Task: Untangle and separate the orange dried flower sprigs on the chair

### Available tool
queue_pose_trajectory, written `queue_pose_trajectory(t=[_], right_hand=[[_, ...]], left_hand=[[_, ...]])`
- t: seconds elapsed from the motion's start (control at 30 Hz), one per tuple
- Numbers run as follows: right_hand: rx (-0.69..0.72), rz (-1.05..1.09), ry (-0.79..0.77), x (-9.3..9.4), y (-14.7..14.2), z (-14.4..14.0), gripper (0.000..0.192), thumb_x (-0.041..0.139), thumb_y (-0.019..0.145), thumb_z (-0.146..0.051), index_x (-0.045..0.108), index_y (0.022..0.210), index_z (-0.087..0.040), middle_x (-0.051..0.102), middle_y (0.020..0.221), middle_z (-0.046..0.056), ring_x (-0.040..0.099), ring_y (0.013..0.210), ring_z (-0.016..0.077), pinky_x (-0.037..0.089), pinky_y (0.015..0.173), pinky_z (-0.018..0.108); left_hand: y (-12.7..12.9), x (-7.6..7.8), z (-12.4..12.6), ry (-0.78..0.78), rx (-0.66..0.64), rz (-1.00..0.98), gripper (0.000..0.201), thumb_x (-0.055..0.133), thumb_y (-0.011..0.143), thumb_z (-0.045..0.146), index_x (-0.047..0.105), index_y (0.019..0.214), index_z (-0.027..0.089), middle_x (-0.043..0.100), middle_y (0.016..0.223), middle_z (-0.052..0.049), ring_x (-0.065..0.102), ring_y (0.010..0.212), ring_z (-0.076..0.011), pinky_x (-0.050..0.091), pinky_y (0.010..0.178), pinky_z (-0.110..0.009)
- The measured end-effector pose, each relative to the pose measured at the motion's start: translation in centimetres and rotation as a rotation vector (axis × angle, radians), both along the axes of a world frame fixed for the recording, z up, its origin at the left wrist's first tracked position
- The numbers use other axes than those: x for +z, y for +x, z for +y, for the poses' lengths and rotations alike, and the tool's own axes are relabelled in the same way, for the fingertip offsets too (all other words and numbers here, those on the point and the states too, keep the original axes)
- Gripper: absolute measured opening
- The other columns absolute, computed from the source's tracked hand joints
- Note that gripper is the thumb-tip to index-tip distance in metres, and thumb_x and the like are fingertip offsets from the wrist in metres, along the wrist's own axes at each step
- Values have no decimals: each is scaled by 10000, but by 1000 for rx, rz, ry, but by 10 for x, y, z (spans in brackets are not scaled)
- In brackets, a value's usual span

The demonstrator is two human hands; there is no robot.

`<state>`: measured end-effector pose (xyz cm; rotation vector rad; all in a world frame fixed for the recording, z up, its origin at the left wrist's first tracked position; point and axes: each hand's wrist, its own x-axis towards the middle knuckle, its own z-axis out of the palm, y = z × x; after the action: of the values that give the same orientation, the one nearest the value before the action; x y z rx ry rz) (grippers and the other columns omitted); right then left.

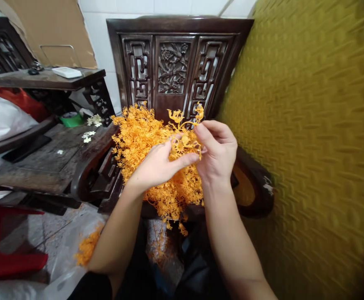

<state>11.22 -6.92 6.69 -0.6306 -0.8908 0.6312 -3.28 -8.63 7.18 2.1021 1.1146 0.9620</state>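
A heap of orange plastic flower sprigs [138,137] lies on the seat of a dark carved wooden chair [172,62]. Over the heap, my left hand [157,164] and my right hand [218,150] both pinch one orange sprig [183,141] between thumb and fingers. The sprig's branch sticks up above my fingers, in front of the chair back. My forearms reach in from the bottom of the view.
A low dark wooden table [49,160] stands to the left with white flower pieces [90,135], a green tape roll [71,119] and a red object behind. More orange bits [86,248] lie in a clear bag on the floor. A yellow textured panel [310,137] fills the right. A red stool [3,241] is at lower left.
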Motion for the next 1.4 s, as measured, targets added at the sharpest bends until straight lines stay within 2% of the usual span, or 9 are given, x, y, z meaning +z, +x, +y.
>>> queue_pose_trajectory(t=[0.13, 0.33, 0.57, 0.7, 0.83, 0.97, 1.2, 1.27, 1.4], right_hand=[[161, 58, -24, 0, -5, -2, 250, 958, 646, -332, 782, 811, -266, 747, 753, -42, 678, 650, 109, 583, 594, 248], [137, -194, -64, -2, 2, -6, 241, 962, 699, -314, 802, 858, -230, 767, 835, -5, 661, 700, 105, 565, 659, 253], [367, -368, -130, 2, 16, -13, 231, 897, 798, -329, 794, 955, -196, 734, 810, 3, 590, 626, 77, 496, 555, 227], [480, -312, -139, 2, 20, -12, 326, 909, 765, -309, 786, 1048, -205, 775, 907, 28, 690, 735, 127, 576, 607, 258], [338, -379, -112, 6, 20, -16, 295, 894, 755, -247, 767, 1018, -206, 786, 951, 36, 727, 840, 163, 609, 743, 307], [185, -560, -87, 12, 22, -23, 187, 810, 855, -284, 750, 1004, -189, 746, 934, 40, 644, 776, 143, 528, 697, 301], [144, -733, -152, 11, 20, -27, 169, 770, 888, -290, 729, 1005, -175, 410, 597, -76, 361, 549, 86, 315, 556, 272], [109, -789, -173, 12, 20, -28, 125, 723, 920, -268, 766, 982, -168, 533, 602, -49, 437, 547, 97, 351, 575, 281], [129, -961, -113, 15, 27, -28, 158, 644, 979, -228, 793, 949, -183, 796, 913, 24, 696, 806, 155, 482, 780, 304]], left_hand=[[6, -1, 7, 48, 24, -391, 519, 824, 863, 454, 700, 1307, 216, 758, 1303, -104, 679, 1290, -292, 511, 1164, -445], [-3, 1, 9, 123, 65, -566, 280, 840, 867, 398, 791, 1028, 174, 802, 1123, -95, 743, 1081, -223, 571, 1054, -387], [-6, 4, 10, -270, -35, -923, 354, 767, 915, 499, 722, 989, 155, 781, 886, -70, 743, 710, -145, 635, 702, -292], [-5, 5, 7, -176, -60, -786, 488, 903, 794, 390, 715, 1200, 196, 785, 1071, -65, 761, 873, -163, 646, 791, -286], [-4, 2, 6, -192, -75, -650, 552, 959, 714, 315, 766, 1215, 186, 800, 1025, -70, 759, 849, -186, 656, 743, -301], [-9, 0, 8, -160, 30, -677, 353, 945, 731, 334, 828, 1019, 166, 794, 890, -53, 704, 691, -130, 619, 626, -252], [-13, 2, 9, -52, 24, -473, 408, 879, 800, 490, 798, 1033, 165, 752, 773, -44, 704, 627, -163, 592, 552, -278], [-12, 0, 8, 53, 38, -364, 435, 868, 812, 503, 789, 1067, 160, 787, 881, -80, 744, 733, -198, 633, 668, -326], [-14, -4, 8, 193, 55, -260, 659, 864, 829, 484, 680, 1408, 230, 798, 957, -59, 749, 821, -233, 634, 825, -397]])
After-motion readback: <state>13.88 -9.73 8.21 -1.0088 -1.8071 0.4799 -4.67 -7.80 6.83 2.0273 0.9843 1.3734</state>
